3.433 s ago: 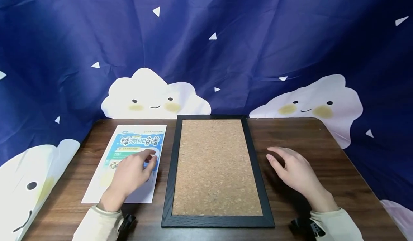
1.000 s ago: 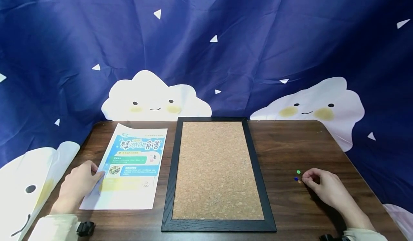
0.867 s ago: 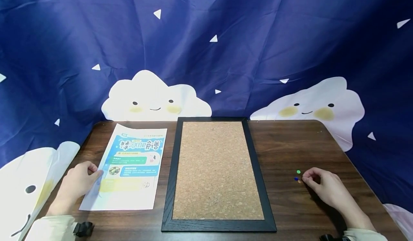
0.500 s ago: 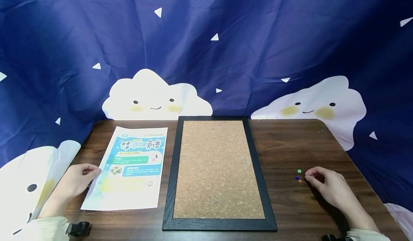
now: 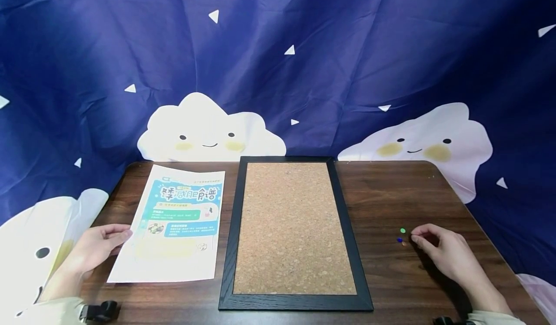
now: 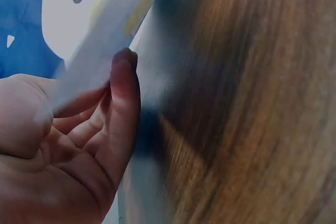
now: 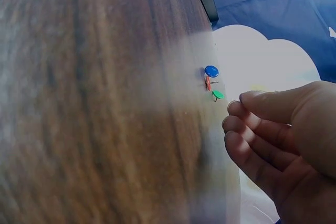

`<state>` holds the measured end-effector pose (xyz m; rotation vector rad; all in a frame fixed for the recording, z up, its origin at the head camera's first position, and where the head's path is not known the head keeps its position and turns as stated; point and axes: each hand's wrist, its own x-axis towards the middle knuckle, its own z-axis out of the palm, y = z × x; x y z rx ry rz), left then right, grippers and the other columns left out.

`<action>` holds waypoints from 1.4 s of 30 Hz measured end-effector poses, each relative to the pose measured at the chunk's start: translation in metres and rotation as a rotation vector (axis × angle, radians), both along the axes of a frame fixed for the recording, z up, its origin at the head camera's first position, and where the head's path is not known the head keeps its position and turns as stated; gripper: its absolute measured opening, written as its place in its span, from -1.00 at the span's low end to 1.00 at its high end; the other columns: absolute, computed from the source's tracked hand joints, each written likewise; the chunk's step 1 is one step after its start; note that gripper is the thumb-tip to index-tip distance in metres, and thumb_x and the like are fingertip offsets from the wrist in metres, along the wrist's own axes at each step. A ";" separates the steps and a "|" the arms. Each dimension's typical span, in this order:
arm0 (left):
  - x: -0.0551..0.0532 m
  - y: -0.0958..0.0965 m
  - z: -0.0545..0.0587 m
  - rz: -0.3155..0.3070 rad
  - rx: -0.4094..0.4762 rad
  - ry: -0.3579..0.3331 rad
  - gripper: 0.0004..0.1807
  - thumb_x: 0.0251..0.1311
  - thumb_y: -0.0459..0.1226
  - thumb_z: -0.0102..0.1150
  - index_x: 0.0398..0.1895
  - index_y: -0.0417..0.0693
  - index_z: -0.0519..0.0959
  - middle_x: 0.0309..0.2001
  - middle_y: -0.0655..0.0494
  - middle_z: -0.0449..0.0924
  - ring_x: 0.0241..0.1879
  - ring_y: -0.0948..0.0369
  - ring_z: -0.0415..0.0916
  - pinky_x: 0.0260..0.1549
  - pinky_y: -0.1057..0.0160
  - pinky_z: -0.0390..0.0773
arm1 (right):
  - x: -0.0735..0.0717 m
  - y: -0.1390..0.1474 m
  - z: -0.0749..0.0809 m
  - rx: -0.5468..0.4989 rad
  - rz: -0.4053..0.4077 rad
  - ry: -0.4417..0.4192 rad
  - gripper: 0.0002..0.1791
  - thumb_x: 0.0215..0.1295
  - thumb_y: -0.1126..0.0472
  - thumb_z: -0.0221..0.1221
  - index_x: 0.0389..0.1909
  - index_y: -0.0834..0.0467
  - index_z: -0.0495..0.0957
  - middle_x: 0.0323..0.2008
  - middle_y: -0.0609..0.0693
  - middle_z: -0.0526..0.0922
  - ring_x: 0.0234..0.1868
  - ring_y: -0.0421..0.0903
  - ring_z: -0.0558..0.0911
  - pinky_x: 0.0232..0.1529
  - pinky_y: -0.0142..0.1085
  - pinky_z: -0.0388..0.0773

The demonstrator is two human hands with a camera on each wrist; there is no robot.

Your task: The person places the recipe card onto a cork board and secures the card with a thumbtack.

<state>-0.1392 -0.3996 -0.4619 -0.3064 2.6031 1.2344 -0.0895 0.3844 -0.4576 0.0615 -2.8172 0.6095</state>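
My left hand (image 5: 93, 248) pinches the left edge of a printed paper sheet (image 5: 173, 267) between thumb and fingers. That side of the sheet is raised, and in the left wrist view the sheet (image 6: 100, 51) slants up over the fingers. To the right of the corkboard, my right hand (image 5: 451, 252) has thumb and forefinger brought together. A small dark thing (image 7: 242, 98) shows at the thumb's tip, mostly hidden; I cannot tell its kind. Close to those fingers lie a green thumbtack (image 7: 218, 94), a blue thumbtack (image 7: 211, 71) and an orange-red thumbtack (image 7: 208, 83).
Between the hands lies a corkboard (image 5: 295, 228) in a black frame (image 5: 295, 302). The brown wooden table (image 5: 386, 185) extends to both sides of it. A dark blue curtain (image 5: 278, 74) with white clouds hangs behind the table's far edge.
My left hand moved from over the sheet to its left edge, gripped it and shifted left, tilting the sheet. Earlier my right hand moved right and nearer me, exposing the thumbtacks, and has since stayed there.
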 end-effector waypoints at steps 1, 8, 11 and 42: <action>0.001 -0.001 0.000 -0.003 0.012 0.001 -0.43 0.66 -0.20 0.07 0.37 -0.62 0.42 -0.08 0.06 0.83 -0.25 0.51 0.66 -0.24 0.43 0.76 | 0.000 0.000 0.000 -0.001 0.001 0.004 -0.85 0.30 0.28 0.47 -0.31 -0.04 0.73 -0.33 -0.03 0.82 -0.36 -0.49 0.49 -0.37 -0.46 0.35; 0.007 -0.005 -0.001 0.029 0.115 0.005 -0.42 0.66 -0.23 0.07 0.40 -0.65 0.36 -0.21 0.51 0.78 -0.24 0.59 0.63 -0.22 0.48 0.74 | -0.001 -0.002 0.000 -0.011 0.007 0.010 -0.86 0.32 0.29 0.47 -0.28 -0.03 0.74 -0.35 -0.06 0.81 -0.37 -0.52 0.47 -0.37 -0.49 0.32; 0.009 -0.006 -0.001 0.047 0.164 0.018 -0.48 0.65 -0.22 0.10 0.33 -0.60 0.46 -0.28 0.63 0.73 -0.25 0.59 0.63 -0.22 0.49 0.74 | -0.002 -0.003 0.001 -0.018 0.008 0.017 -0.86 0.31 0.31 0.47 -0.28 -0.01 0.75 -0.37 -0.07 0.80 -0.39 -0.52 0.45 -0.38 -0.50 0.32; 0.008 0.085 0.007 -0.043 0.847 0.028 -0.77 0.56 -0.47 0.12 -0.05 0.01 0.72 -0.15 0.12 0.86 -0.17 0.31 0.82 -0.14 0.35 0.83 | -0.015 -0.040 0.013 -0.117 0.112 0.130 -0.75 0.22 0.47 0.48 -0.27 0.04 0.77 -0.47 -0.13 0.78 -0.47 -0.49 0.54 -0.41 -0.60 0.36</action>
